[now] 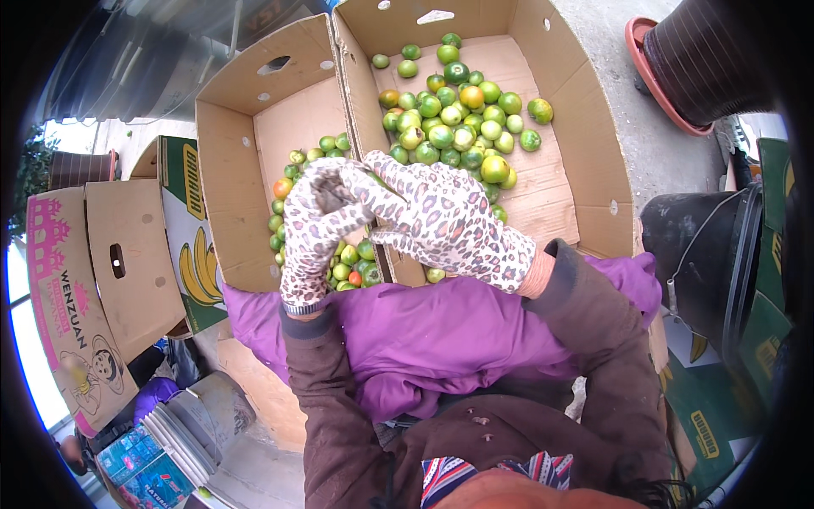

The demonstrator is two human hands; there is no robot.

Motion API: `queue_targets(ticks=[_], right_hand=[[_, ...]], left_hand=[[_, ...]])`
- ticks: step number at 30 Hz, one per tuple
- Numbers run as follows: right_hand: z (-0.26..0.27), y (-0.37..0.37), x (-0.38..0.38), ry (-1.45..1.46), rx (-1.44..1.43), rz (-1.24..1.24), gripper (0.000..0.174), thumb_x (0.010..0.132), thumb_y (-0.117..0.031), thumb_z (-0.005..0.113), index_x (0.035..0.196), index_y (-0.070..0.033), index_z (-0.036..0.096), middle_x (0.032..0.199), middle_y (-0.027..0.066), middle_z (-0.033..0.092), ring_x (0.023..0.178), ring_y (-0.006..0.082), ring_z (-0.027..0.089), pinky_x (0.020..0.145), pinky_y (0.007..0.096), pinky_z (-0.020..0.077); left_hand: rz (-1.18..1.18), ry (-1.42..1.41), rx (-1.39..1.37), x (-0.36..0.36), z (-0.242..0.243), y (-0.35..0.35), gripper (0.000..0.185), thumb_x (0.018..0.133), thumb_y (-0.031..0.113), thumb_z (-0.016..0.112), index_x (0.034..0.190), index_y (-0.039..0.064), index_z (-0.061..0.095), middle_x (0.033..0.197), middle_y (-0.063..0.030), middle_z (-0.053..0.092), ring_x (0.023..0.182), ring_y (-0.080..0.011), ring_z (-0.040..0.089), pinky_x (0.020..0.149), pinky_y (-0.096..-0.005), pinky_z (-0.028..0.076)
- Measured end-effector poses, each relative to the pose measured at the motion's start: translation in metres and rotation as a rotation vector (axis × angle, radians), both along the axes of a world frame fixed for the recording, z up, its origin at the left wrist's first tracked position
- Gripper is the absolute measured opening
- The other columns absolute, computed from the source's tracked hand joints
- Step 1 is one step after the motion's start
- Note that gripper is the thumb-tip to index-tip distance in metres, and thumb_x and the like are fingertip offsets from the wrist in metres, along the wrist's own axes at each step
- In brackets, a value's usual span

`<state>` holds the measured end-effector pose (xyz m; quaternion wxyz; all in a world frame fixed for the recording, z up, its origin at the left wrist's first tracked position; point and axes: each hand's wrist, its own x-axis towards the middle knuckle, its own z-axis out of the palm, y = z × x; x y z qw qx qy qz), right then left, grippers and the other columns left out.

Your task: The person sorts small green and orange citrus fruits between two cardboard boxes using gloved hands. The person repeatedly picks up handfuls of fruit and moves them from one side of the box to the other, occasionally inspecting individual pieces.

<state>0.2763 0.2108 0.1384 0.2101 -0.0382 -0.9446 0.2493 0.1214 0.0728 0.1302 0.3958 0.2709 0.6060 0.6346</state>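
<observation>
My left hand (311, 223), in a leopard-print glove, is raised over the left cardboard box (296, 108). Its fingers curl towards the thumb, and the glove is soiled inside the curl. Beside it, the matching gloved right hand (445, 216) reaches across the wall between the boxes, fingertips close to the left hand. A green sliver (385, 184) shows between the right fingers; whether it is held or lies behind is unclear. Green tomatoes (441, 136), a few turning orange, are heaped in the right cardboard box (540, 191). More small tomatoes (350, 254) lie in the left box, partly hidden by my hands.
Purple cloth (445, 331) covers the near box edges and my lap. At right stand a black bucket (693, 254) and a ribbed brown plant pot (706, 63) on a saucer. Banana cartons (127, 254) stand at left, above a grey bucket (210, 407).
</observation>
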Motion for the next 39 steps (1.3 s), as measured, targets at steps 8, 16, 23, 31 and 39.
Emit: queue_targets(ticks=[8,16,23,31,39], right_hand=[[-0.017,0.034,-0.002,0.032,0.264,-0.286,0.04,0.082,-0.007,0.061,0.122,-0.012,0.066,0.124,0.0089,0.064,0.106,0.0251,0.063,0.089,0.0385,0.0507],[-0.053,0.1,0.004,-0.236,0.405,-0.645,0.038,0.088,-0.005,0.055,0.125,-0.011,0.064,0.136,0.0131,0.056,0.124,0.0305,0.054,0.105,0.0405,0.0428],[-0.05,0.086,0.002,-0.107,0.253,-0.484,0.048,0.082,0.002,0.056,0.128,-0.008,0.06,0.137,0.0151,0.055,0.125,0.0307,0.053,0.106,0.0414,0.0421],[-0.025,0.072,0.0,-0.163,0.218,-0.398,0.044,0.086,-0.007,0.059,0.13,-0.007,0.058,0.134,0.0132,0.058,0.121,0.0277,0.057,0.101,0.0404,0.0457],[-0.004,0.014,-0.006,0.014,0.063,-0.094,0.054,0.087,-0.022,0.064,0.137,-0.009,0.051,0.136,0.0125,0.056,0.114,0.0261,0.061,0.09,0.039,0.0504]], left_hand=[[0.325,0.137,0.018,-0.036,-0.001,-0.009,0.031,0.095,0.006,0.058,0.122,-0.007,0.054,0.11,-0.0204,0.066,0.089,-0.0257,0.069,0.077,-0.0348,0.059],[0.646,0.846,-0.8,-0.121,-0.095,-0.077,0.041,0.083,0.017,0.071,0.117,-0.004,0.064,0.105,-0.0198,0.069,0.097,-0.0289,0.068,0.089,-0.037,0.052],[0.174,1.117,-1.025,-0.105,-0.136,-0.049,0.051,0.079,0.019,0.071,0.129,0.014,0.061,0.12,-0.0162,0.063,0.113,-0.0339,0.059,0.098,-0.0434,0.047],[0.372,1.105,-0.899,-0.104,-0.155,-0.055,0.041,0.079,0.015,0.071,0.119,0.01,0.065,0.106,-0.0168,0.068,0.099,-0.0297,0.066,0.089,-0.0405,0.051],[0.108,0.172,-0.027,-0.036,-0.016,0.004,0.043,0.086,0.018,0.074,0.12,-0.004,0.059,0.109,-0.0118,0.066,0.096,-0.0173,0.065,0.084,-0.0301,0.055]])
